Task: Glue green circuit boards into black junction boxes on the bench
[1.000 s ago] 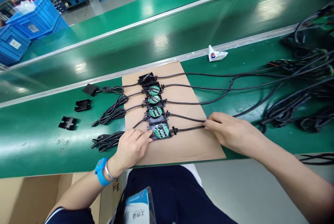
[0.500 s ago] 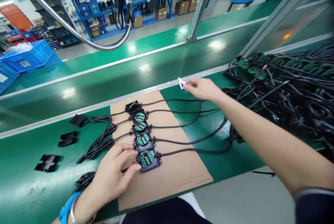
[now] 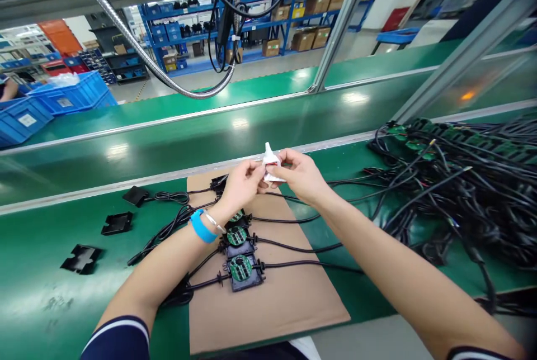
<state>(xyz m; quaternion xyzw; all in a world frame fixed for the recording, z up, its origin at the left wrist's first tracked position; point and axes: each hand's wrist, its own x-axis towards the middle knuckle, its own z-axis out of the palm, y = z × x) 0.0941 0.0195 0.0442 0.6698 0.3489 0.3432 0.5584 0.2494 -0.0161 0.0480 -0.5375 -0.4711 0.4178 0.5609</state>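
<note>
Both my hands are raised above the brown cardboard sheet (image 3: 289, 304) and meet on a small white tube (image 3: 269, 163) with a pointed nozzle. My right hand (image 3: 300, 175) grips the tube's body, and my left hand (image 3: 243, 184) pinches it from the left side near the tip. Below my wrists, a row of black housings with round green circuit boards (image 3: 240, 266) lies on the cardboard. Black cables (image 3: 310, 248) run from these housings to the left and right. The far housings are partly hidden behind my left hand.
A big tangle of black cables with green boards (image 3: 461, 192) fills the belt at the right. Three loose black covers (image 3: 84, 258) lie on the green belt at the left. Blue crates (image 3: 62, 94) stand far left. A flexible metal hose (image 3: 138, 52) hangs overhead.
My right hand picked the white tube up from the belt's far edge and brought it to the middle. My left hand left the nearest housing and rose to the tube.
</note>
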